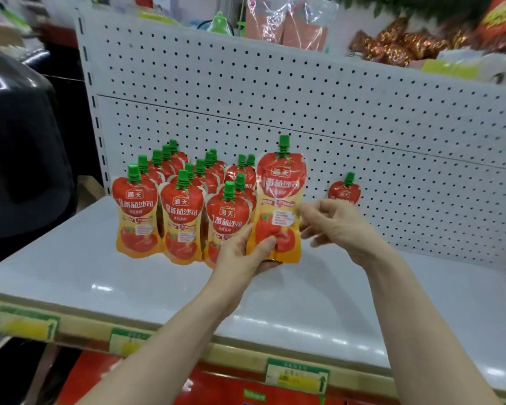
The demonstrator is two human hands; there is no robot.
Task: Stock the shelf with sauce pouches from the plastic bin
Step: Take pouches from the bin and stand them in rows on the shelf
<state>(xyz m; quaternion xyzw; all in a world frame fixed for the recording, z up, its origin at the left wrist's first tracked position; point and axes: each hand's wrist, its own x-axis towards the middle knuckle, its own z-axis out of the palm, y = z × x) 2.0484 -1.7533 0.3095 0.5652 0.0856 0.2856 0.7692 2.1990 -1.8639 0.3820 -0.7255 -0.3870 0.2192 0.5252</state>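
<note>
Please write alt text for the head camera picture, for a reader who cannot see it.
A person's left hand grips a red tomato sauce pouch upright over a white shelf, the right hand beside its edge. To its left stand rows of green-capped pouches; a lone pouch stands by the pegboard.

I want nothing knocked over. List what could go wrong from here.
1. The held pouch is right beside the front-row pouches; setting it down could nudge one and topple the packed rows behind.
2. The left hand grips only its lower part, so it may sag or fall once released.
3. The right hand is in front of the lone pouch by the back panel and might knock it.
</note>
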